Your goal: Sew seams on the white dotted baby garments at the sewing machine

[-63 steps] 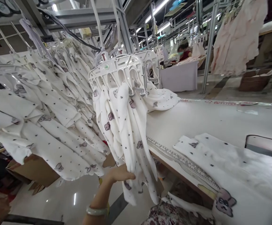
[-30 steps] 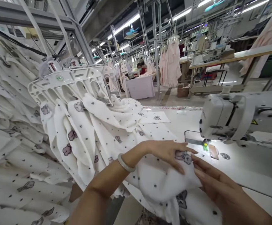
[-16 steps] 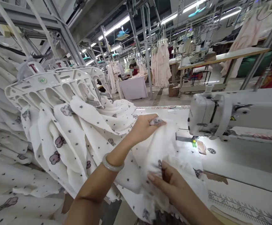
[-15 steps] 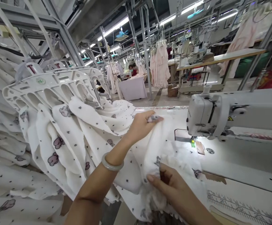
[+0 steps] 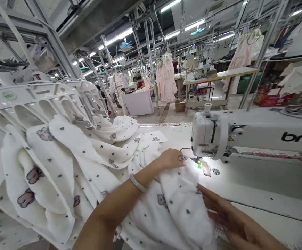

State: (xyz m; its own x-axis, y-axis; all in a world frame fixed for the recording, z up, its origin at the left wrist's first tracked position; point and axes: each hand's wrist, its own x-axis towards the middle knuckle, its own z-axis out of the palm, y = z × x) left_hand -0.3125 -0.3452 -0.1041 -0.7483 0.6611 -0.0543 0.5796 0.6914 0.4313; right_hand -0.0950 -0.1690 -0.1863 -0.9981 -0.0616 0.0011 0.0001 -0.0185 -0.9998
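Observation:
My left hand (image 5: pixel 173 158), with a pale bangle (image 5: pixel 137 183) at the wrist, is closed on the upper edge of a white fleecy fabric piece (image 5: pixel 180 201) printed with small dark marks and animal figures. The cloth spreads down toward me from that grip. Along its right edge is my right hand (image 5: pixel 226 210), slightly blurred, fingers stretched out and apart, fingertips against the cloth. Just beyond the fabric stands a white sewing machine (image 5: pixel 260 130); its lit needle area with a green presser-foot part (image 5: pixel 199 164) lies close to the cloth's right edge.
At left, a white hanger rack (image 5: pixel 36 93) carries several matching fabric pieces (image 5: pixel 70 146) that drape onto the machine table (image 5: pixel 177 131). Farther back are pink garments (image 5: pixel 165 78) on a rail, other workbenches (image 5: pixel 221 75) and a seated person (image 5: pixel 139 83).
My left hand has moved right and down with the fabric, which now lies spread out flatter. My right hand has let go of the folded edge and shifted right. The view has turned right.

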